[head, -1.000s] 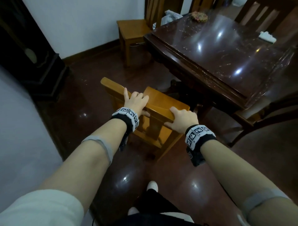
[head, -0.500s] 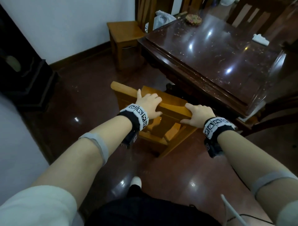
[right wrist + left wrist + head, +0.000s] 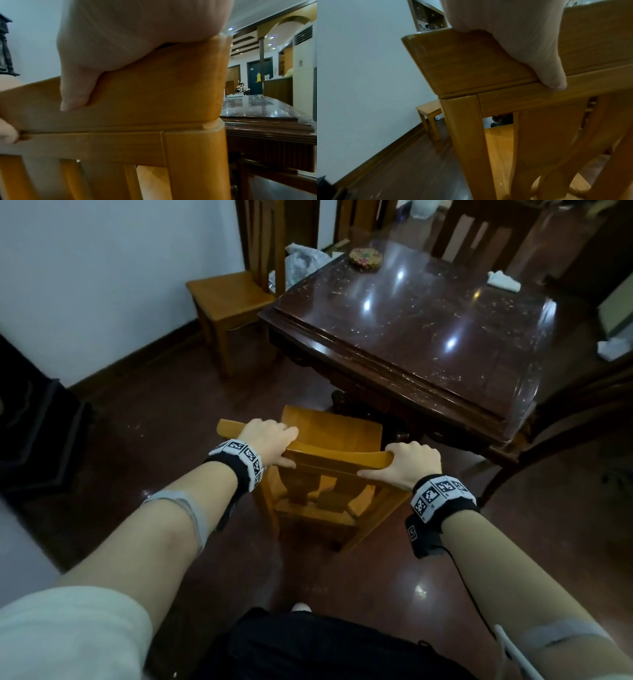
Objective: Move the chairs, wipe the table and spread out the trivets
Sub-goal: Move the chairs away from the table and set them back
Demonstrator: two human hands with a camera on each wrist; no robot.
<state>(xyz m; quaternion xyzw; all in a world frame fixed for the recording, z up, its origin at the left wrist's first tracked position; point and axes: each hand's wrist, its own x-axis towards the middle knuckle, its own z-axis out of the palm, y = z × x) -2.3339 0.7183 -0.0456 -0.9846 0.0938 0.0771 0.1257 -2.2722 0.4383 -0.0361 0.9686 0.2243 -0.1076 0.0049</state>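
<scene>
A light wooden chair (image 3: 334, 436) stands in front of me, its seat facing the dark glossy table (image 3: 428, 337). My left hand (image 3: 270, 441) grips the left end of the chair's top rail (image 3: 471, 60), thumb on the near side. My right hand (image 3: 407, 463) grips the rail's right end (image 3: 163, 88), thumb pressed along the back. A round woven trivet (image 3: 365, 258) lies at the table's far left corner. A white cloth (image 3: 503, 281) lies near the far right edge.
A second light chair (image 3: 227, 296) stands by the white wall at the table's far left. Dark chairs sit behind the table (image 3: 479, 231) and at its right side (image 3: 565, 422). A dark cabinet (image 3: 37, 433) stands at the left. The floor (image 3: 154, 412) is dark and glossy.
The chair has swung round and moved toward the table, its back now squarer to me. Both hands have kept their hold on the top rail.
</scene>
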